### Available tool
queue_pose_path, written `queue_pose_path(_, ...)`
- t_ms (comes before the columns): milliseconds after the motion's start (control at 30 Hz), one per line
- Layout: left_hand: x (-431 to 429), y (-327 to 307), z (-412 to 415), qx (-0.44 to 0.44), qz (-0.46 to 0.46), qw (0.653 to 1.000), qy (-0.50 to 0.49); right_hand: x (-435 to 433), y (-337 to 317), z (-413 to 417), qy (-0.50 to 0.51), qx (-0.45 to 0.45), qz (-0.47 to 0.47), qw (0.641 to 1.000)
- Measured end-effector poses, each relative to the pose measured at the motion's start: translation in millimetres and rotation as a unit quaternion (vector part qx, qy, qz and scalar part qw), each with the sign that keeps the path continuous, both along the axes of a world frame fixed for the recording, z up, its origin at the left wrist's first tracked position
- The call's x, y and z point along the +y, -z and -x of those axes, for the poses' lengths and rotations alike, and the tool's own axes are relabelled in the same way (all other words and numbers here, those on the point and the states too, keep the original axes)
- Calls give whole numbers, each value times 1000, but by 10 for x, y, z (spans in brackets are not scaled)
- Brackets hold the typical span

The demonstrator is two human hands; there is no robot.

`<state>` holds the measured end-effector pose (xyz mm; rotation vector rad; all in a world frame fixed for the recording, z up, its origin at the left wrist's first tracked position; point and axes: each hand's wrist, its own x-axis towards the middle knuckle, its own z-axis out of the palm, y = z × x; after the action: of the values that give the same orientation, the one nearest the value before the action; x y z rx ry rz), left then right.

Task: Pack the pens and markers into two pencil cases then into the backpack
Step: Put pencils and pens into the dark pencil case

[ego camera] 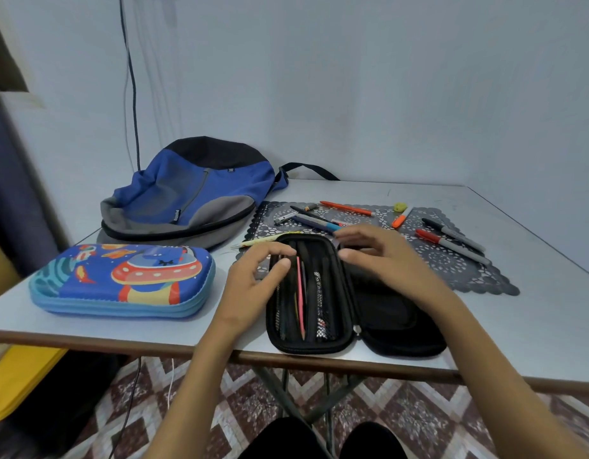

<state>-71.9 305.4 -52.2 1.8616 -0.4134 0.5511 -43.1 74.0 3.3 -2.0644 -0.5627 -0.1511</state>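
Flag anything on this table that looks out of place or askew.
Nothing spilled or damaged. The open black pencil case sits right at the front edge of the table, and a pale yellow pen lies half off the lace mat, its end hidden behind the case.

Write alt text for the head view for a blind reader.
A person's left grip and right grip hover at the far end of an open black pencil case holding a few pens on a table. A closed blue cartoon pencil case and a blue backpack lie to its left; loose pens and markers lie on a grey lace mat behind.
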Motion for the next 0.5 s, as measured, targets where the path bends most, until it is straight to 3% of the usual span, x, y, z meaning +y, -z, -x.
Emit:
queue_pose_path(133, 27, 13, -40, 32, -27, 999, -18, -399, 200, 168, 167, 17, -30, 985)
queue_pose_path(233, 4, 0, -9, 70, -42, 997, 13, -460, 377, 290, 175, 88, -58, 979)
queue_pose_path(400, -19, -12, 18, 133, -102, 984, 54, -354, 407, 390, 188, 92, -52, 976)
queue_pose_path(500, -7, -22, 52, 143, -84, 985, 55, -285, 393, 444, 189, 89, -30, 977)
